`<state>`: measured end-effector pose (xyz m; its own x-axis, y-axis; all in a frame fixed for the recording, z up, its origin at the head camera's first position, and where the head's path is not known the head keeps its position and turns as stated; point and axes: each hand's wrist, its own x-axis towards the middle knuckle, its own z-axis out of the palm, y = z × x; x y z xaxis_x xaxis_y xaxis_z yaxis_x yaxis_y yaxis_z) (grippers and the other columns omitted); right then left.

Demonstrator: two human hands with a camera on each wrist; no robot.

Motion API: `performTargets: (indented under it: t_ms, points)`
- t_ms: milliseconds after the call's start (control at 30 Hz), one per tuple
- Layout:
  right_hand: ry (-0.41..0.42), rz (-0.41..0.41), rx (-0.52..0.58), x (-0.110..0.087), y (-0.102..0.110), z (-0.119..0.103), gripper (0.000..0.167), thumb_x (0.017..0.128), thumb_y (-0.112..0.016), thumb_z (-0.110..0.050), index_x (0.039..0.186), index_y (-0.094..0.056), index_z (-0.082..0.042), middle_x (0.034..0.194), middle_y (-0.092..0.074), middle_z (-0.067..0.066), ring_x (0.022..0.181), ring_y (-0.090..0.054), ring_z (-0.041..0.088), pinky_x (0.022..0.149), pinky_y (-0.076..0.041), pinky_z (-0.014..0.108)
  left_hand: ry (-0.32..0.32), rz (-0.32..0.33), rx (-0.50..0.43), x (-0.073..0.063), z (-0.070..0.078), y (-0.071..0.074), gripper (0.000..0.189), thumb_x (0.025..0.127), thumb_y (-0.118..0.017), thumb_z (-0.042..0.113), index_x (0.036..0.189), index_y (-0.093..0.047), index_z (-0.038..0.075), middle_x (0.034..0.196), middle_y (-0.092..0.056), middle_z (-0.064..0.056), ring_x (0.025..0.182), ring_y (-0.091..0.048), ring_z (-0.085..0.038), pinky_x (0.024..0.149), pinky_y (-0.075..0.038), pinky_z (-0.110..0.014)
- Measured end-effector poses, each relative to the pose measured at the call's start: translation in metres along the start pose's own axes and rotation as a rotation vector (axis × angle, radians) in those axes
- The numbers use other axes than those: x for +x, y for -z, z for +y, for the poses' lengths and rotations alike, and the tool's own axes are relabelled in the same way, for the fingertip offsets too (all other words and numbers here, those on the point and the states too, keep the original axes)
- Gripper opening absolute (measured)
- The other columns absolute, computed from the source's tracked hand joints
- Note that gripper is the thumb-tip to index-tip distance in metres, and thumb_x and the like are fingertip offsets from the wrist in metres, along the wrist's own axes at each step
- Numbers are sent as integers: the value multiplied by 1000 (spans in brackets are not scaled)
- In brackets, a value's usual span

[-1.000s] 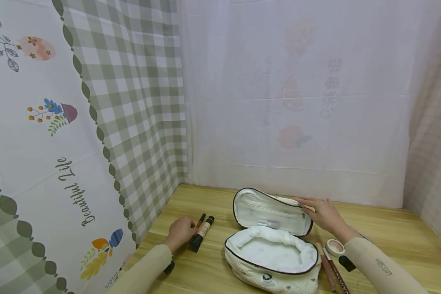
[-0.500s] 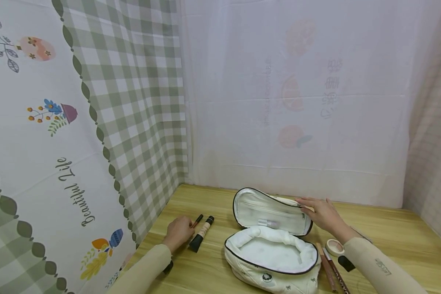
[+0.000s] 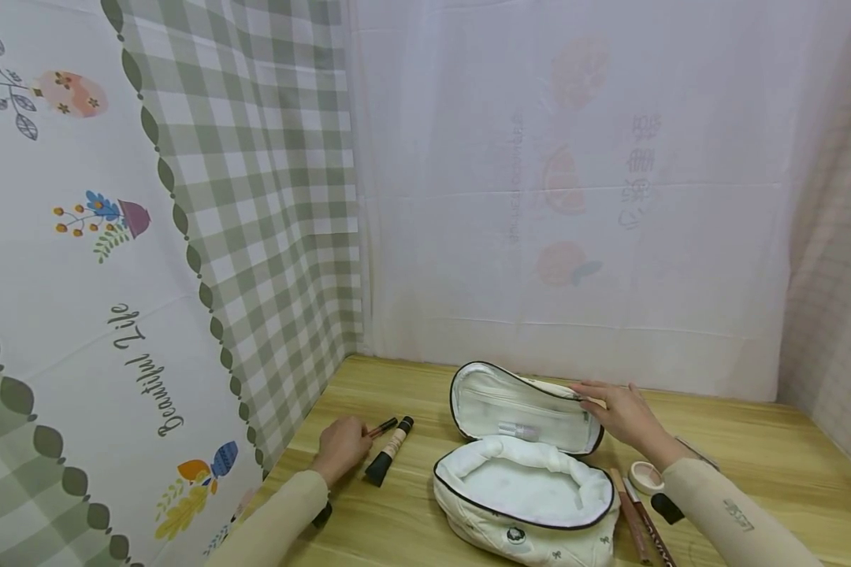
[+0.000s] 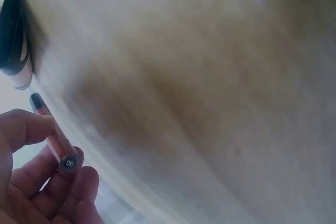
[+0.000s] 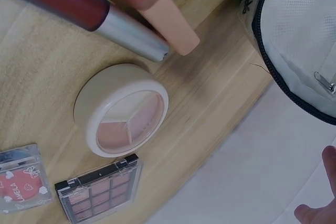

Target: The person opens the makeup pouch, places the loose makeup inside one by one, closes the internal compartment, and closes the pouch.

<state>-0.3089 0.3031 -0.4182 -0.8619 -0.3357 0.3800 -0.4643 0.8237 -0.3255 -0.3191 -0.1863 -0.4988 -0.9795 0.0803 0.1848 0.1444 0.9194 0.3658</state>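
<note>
While left hand point(image 3: 343, 447) pinches slim orange-pink tube with black ends point(image 3: 383, 428) between thumb and fingers, tube lies more crosswise than second ago, far end swung toward black-and-beige squeeze tube point(image 3: 393, 446) on table point(image 3: 421, 383). Likely means slim tube now follows hand, grip settled. Right hand point(image 3: 627, 416), fingers fairly straight, rests at edge of raised lid point(image 3: 518, 399) of cream quilted fabric pouch point(image 3: 478, 526), hardly shifted. Pouch gapes, well apart from slim tube. Round cream compact point(image 3: 646, 478) beyond, right of pouch.

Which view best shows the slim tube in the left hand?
Left wrist: the slim tube appears close up, its numbered end visible. The head view shows part protruding from the left hand; the right wrist view shows none.
</note>
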Motion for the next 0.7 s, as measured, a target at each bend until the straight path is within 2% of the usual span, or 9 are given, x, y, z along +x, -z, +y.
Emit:
performTargets:
  t_ms: [200,333,467,700]
  points:
    - [-15,-1,17,1,2,0,36,93,-67,-9,128,-67,-5,127,-62,24,117,-55,51,98,-13,81,-2,38,-51,3,2,7,18,90,-72,22,73,-71,15,62,-57,6,54,-48,-13,51,-40,-31]
    - [-6,15,24,0,2,0,34,93,-67,-8,127,-67,-4,122,-65,23,114,-57,51,97,-15,81,-12,58,-116,7,6,11,11,89,-73,22,82,-74,14,70,-62,6,59,-51,-12,54,-42,-31]
    - [15,44,18,0,2,0,34,92,-68,-7,125,-68,-3,118,-67,23,110,-59,51,95,-17,81,-70,93,-149,12,13,16,6,88,-74,20,90,-76,15,78,-65,6,65,-54,-10,57,-45,-31]
    - [18,44,9,0,3,2,35,92,-67,-7,127,-67,-4,118,-67,24,110,-59,51,96,-16,81,-167,186,-105,23,28,22,5,85,-77,18,89,-75,18,81,-63,8,70,-57,-9,61,-48,-30]
